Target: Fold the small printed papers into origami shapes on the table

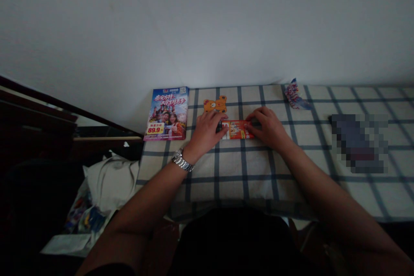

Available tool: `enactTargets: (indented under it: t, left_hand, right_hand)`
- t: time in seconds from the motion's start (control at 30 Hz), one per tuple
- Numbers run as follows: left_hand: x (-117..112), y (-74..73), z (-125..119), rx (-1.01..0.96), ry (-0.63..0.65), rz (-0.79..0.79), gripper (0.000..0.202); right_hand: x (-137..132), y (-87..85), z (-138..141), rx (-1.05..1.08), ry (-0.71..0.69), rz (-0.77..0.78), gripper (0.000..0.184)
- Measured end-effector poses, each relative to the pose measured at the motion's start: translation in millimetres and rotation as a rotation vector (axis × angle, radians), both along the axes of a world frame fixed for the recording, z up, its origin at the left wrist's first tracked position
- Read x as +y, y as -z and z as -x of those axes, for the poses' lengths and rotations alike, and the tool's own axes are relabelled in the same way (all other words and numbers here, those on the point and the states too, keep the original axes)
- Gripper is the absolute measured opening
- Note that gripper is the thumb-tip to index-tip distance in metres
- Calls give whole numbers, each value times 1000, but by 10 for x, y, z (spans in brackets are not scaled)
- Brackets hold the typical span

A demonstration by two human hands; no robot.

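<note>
An orange printed paper (237, 130), narrow and apparently folded, lies flat on the checked cloth between my hands. At its left end, my left hand (210, 131) has thumb and fingers closed on the edge, with a metal watch (183, 160) on that wrist. Closed over the right end is my right hand (267, 127), its thumb pressing on the paper. Both ends are partly hidden under the fingers. An orange teddy bear figure (215, 104) lies just behind my left hand.
A stack of printed flyers (167, 114) sits at the cloth's left end by the wall. Toward the back right stands a folded colourful paper (294, 96). A dark blurred-out object (357, 143) lies at right. White bags (111, 181) are below, left of the checked cloth (226, 181).
</note>
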State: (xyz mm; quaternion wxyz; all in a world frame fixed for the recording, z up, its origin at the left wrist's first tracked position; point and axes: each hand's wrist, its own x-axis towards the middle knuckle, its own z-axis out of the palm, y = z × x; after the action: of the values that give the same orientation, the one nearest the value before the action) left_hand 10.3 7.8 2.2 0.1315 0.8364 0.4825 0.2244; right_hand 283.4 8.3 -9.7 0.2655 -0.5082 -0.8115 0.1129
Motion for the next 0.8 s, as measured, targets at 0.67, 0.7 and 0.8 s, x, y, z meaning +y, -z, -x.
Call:
enactTargets:
  t: [0.67, 0.7, 0.8]
  left_hand:
    - [-14, 3, -5, -20, -39, -16, 25]
    - [-12, 7, -3, -25, -46, -16, 25]
    - [-7, 8, 2, -36, -57, -16, 25]
  right_hand:
    - [-14, -39, 20, 19, 24, 9, 14]
    - [-14, -37, 17, 25, 25, 14, 14]
    - [-9, -25, 8, 52, 26, 25, 15]
